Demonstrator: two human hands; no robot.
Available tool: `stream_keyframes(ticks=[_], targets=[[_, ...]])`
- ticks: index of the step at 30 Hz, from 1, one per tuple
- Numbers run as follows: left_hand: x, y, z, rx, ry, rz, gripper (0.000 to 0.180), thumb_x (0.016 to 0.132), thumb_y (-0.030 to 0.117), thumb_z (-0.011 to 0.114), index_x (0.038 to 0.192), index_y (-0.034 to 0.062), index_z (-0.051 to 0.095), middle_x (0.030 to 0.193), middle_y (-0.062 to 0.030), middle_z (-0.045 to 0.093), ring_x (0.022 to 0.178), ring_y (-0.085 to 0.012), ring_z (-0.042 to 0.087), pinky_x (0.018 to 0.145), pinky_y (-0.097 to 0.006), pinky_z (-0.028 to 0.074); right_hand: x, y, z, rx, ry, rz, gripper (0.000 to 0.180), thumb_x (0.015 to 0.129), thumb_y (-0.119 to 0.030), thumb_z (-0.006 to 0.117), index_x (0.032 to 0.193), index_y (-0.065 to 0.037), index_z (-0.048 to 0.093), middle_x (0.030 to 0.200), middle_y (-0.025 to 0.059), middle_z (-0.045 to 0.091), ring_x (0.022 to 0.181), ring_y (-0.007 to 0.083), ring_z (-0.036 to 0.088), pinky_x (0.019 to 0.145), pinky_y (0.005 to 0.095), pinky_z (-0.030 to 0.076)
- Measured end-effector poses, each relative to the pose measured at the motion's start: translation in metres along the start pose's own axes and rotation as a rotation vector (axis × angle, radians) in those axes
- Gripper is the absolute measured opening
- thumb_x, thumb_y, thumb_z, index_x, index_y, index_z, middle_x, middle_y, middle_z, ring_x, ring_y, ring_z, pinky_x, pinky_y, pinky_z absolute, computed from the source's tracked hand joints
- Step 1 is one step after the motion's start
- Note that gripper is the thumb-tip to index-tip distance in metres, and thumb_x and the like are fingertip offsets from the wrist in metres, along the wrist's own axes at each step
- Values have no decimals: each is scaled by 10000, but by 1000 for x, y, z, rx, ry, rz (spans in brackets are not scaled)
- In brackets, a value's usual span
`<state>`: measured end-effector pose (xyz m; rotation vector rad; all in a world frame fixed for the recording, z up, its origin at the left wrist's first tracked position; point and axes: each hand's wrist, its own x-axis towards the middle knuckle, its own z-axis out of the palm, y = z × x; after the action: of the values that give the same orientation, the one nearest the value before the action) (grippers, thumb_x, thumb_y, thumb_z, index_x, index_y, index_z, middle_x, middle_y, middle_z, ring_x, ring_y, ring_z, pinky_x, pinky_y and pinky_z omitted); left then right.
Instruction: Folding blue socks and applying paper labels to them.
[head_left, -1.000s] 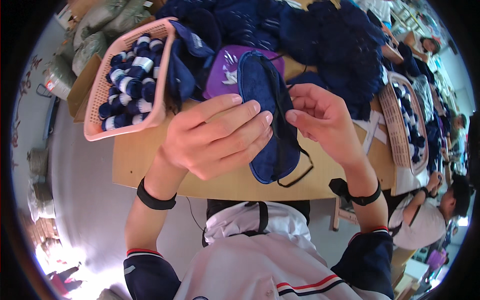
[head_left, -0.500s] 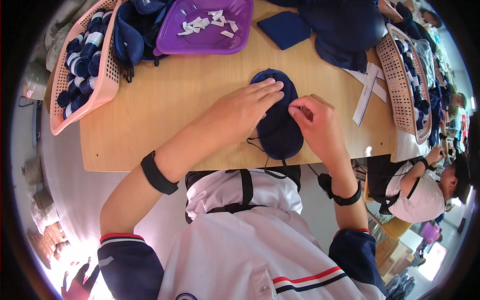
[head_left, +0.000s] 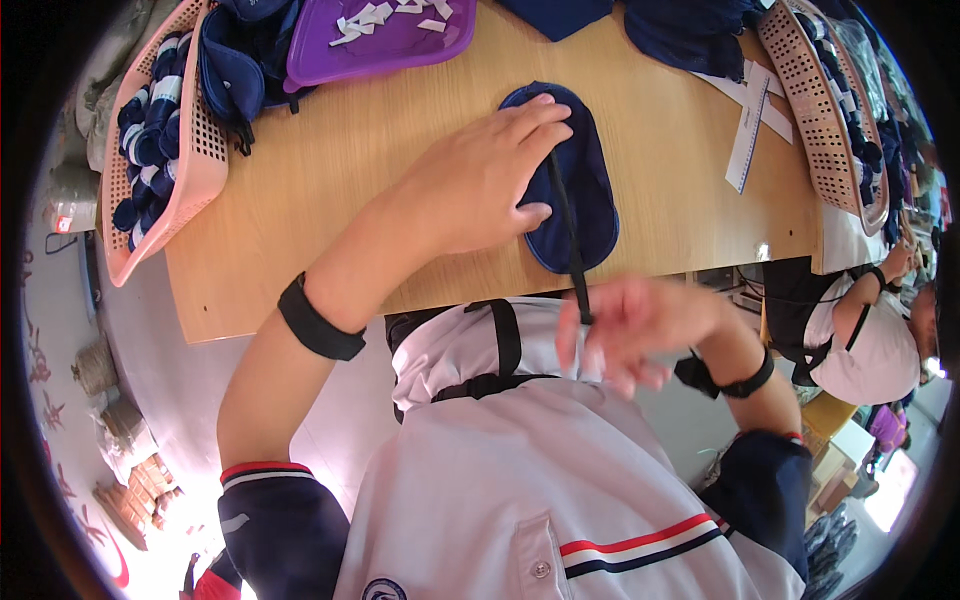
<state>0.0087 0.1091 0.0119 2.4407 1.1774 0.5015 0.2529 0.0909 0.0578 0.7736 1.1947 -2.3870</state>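
Note:
A navy rounded fabric piece (head_left: 590,190), longer than wide, lies on the wooden table (head_left: 400,130) near its front edge. My left hand (head_left: 490,170) rests on its upper left part, fingers stretched out and thumb apart, pressing it flat. A narrow black strap (head_left: 568,215) runs straight from under the left fingers down over the fabric and past the table edge. At its lower end is my right hand (head_left: 640,325), smeared by motion, with the strap between its fingers. The strap's upper end is hidden under the left hand.
A pink basket (head_left: 205,180) of rolled navy bundles stands at left, another pink basket (head_left: 825,150) at right. Beyond are navy pouches (head_left: 235,75), a purple tray (head_left: 300,65) with white slips and navy fabric (head_left: 690,30). A ruler (head_left: 745,140) lies right. Another person (head_left: 865,335) sits beyond.
My right hand has moved from the fabric's right edge down past the table's front edge, and the strap now runs straight. My left hand stays on the fabric. The view has shifted slightly.

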Motion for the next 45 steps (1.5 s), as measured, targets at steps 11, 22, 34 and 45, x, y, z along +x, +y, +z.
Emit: stream_keyframes(ticks=[11,22,34,45], targets=[[7,-1,14,-59,-24,-94,731,783,204,758,1389,28,390,1625,-142,264,1502,-329,245,1240,-456,201,35,113,50,-224,252,-336,870,875,-30,712,1540,-105,156,1104,93,565,752,159,593,704,305,496],[6,2,19,-16,36,-52,1026,649,357,877,1455,-1,355,1582,-195,322,1469,-340,308,1220,-420,259,-8,-34,28,-643,769,-159,163,949,-166,595,866,-27,617,598,105,648,491,236,635,514,359,497],[8,4,21,35,70,-85,1031,736,324,805,1540,-13,255,1580,-220,319,1470,-323,313,1217,-390,249,44,-68,-66,-994,973,-182,307,812,-240,733,645,1,642,542,89,637,492,225,634,542,341,515],[-32,58,30,135,-157,-79,738,881,322,633,1512,37,379,1634,-102,278,1500,-237,276,1232,-413,209,46,-60,-77,-980,841,-313,341,903,-247,732,735,34,635,593,90,648,482,158,613,467,302,463]])
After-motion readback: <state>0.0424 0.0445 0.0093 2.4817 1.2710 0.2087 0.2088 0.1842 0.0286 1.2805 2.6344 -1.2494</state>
